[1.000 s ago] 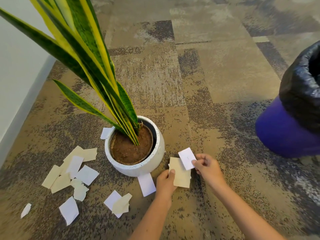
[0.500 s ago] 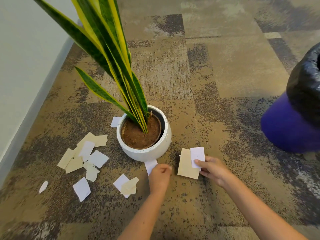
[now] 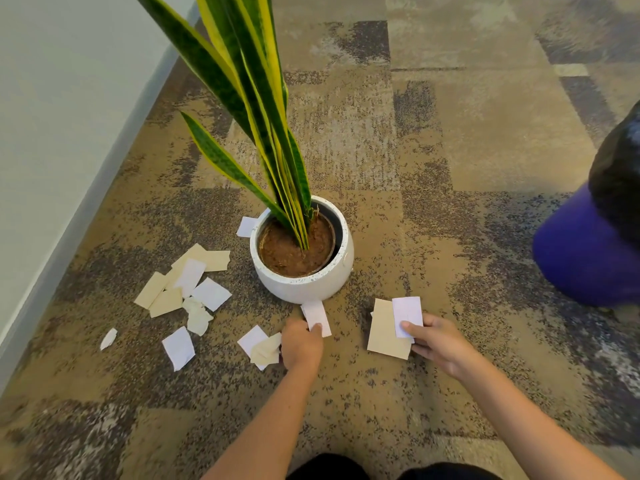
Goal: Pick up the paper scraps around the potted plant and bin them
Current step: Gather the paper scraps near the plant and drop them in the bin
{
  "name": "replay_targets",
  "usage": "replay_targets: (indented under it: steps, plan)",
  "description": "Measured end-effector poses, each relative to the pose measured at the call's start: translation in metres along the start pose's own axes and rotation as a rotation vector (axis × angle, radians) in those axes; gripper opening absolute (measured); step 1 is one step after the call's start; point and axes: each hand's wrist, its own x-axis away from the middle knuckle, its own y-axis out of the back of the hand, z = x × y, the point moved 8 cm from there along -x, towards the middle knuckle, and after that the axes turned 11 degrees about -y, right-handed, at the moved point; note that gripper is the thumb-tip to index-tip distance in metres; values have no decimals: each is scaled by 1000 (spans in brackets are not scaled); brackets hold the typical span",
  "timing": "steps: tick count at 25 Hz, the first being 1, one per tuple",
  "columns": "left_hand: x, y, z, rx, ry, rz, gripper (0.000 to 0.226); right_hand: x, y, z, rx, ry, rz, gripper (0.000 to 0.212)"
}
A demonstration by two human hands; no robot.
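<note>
A snake plant grows from a round white pot (image 3: 304, 282) on the carpet. My right hand (image 3: 434, 342) holds two scraps just above the floor: a beige scrap (image 3: 382, 329) and a white scrap (image 3: 408, 315) on top of it. My left hand (image 3: 300, 344) pinches a white strip (image 3: 316, 317) that lies against the pot's front. Two overlapping scraps (image 3: 261, 346) lie just left of that hand. A pile of several beige and white scraps (image 3: 188, 284) spreads left of the pot. One small white scrap (image 3: 246, 226) sits behind the pot's left side.
A purple bin with a black liner (image 3: 588, 251) stands at the right edge. A pale wall and skirting (image 3: 69, 188) run along the left. The plant's long leaves (image 3: 249, 98) lean up and left over the carpet. A lone small scrap (image 3: 108, 338) lies far left.
My left hand let go of the beige scrap and moved left to the white strip in front of the pot. My right hand kept both scraps. The view shifted left.
</note>
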Motion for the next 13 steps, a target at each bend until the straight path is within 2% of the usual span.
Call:
replay_targets:
  steps: [2, 6, 9, 13]
  plan:
    - [5, 4, 1, 154, 34, -17, 20, 10, 3, 4, -25, 11, -1, 15]
    - [36, 7, -16, 443, 73, 14, 14, 36, 6, 23, -35, 63, 5, 15]
    - [69, 7, -48, 625, -14, 120, 17, 59, 6, 39, -8, 112, 8, 20]
    - [108, 21, -84, 706, -138, 211, 14, 96, -1, 55, 69, 159, 61, 16]
